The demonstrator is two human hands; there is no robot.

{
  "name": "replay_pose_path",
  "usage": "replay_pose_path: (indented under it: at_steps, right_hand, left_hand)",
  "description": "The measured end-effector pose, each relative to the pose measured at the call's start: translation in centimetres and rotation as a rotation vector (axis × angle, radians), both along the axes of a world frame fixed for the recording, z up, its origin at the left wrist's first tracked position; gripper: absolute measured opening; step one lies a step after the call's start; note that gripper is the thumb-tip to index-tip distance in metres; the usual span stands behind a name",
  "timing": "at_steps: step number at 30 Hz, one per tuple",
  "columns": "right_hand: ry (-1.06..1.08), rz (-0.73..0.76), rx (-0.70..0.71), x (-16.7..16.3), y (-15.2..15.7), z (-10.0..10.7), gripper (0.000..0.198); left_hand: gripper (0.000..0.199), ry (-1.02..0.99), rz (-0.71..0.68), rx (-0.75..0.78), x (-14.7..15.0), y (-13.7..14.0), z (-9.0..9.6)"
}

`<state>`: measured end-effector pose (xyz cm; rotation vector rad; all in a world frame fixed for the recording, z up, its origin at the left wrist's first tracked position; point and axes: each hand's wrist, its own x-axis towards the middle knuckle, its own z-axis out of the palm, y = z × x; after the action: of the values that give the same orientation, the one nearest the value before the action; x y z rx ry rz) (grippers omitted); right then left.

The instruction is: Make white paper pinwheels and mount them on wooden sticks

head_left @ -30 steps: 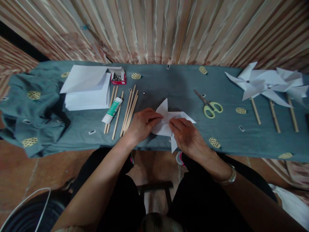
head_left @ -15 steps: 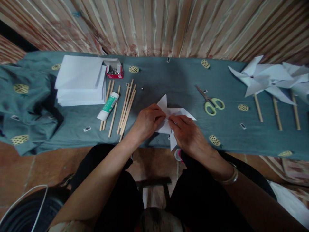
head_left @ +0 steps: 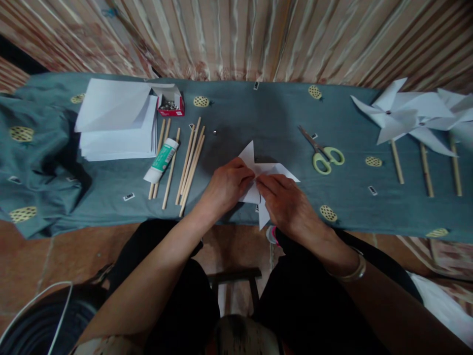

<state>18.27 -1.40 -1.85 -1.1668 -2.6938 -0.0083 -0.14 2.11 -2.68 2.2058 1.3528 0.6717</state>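
Left hand (head_left: 229, 184) and right hand (head_left: 286, 201) pinch a white, pointed paper pinwheel (head_left: 263, 168) centrally, apparently keeping its folds gathered.

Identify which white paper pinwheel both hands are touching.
The white paper pinwheel left of the green-handled metal scissors, held by the left hand and right hand; the other pinwheels lie far right, untouched, with wooden sticks.

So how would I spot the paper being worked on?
Find the long grey-green tablecloth. By its near edge, midway along, the left hand and right hand hold white paper with pointed flaps. Unlike the paper stack at left and pinwheels at right, it is held.
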Motion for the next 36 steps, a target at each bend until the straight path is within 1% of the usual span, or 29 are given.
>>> replay_pose_path:
  at_steps: [6,15,18,22,28,33,36]
  right_hand:
    - [0.046,-0.009,-0.005,0.1,-0.1,-0.1,0.034]
    - [0.139,0.000,-0.021,0.5,-0.3,-1.3,0.039]
    - [0.191,-0.019,-0.061,0.3,-0.4,-1.2,0.041]
    - [0.207,-0.029,-0.125,0.4,-0.5,-0.9,0.041]
    - [0.130,0.058,-0.079,1.0,-0.3,-1.3,0.050]
    - [0.127,-0.013,-0.049,0.5,-0.6,-1.1,0.045]
    - [0.115,-0.020,-0.034,0.1,-0.7,-0.8,0.041]
  left_hand:
    - [0.014,0.005,0.003,-0.015,0.2,0.0,0.0]
    - [0.016,0.048,0.011,-0.036,0.3,0.2,0.2]
    - [0.018,0.047,0.010,-0.041,0.4,0.2,0.2]
    - [0.019,0.058,0.012,-0.055,0.5,0.2,0.3]
    - [0.020,0.092,0.014,-0.064,0.5,0.3,0.5]
    - [0.023,0.076,-0.002,-0.027,0.4,0.2,0.5]
    - [0.023,0.087,-0.010,-0.035,0.3,0.3,0.5]
